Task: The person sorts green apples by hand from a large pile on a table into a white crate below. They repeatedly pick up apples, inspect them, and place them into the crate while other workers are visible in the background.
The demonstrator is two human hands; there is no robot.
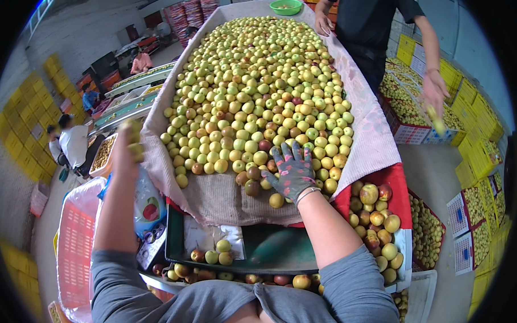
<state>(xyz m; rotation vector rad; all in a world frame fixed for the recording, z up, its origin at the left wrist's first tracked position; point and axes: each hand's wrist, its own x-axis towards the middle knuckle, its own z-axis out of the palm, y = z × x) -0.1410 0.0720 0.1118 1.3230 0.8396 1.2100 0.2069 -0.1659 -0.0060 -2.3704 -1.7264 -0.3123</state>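
Note:
Many green-yellow and reddish fruits, apple- or jujube-like (244,92), cover a long cloth-lined sorting table (236,199). My right hand (293,169), in a dark glove with a pink pattern, lies with spread fingers on fruits near the table's front edge; whether it grips one cannot be told. My left hand (126,146), blurred by motion, is raised off the table's left side and holds several green fruits (134,136). Below the cloth's front edge, several fruits (211,257) lie on a dark green tray (281,247). Larger fruits (376,212) fill a red-lined container at the right.
A pink plastic-lined crate (78,249) stands at lower left. A green bowl (286,8) is at the table's far end. A co-worker in dark clothes (365,33) stands at the right side. Yellow crates (478,113) and fruit-filled boxes line the right; a conveyor (132,101) and seated people are left.

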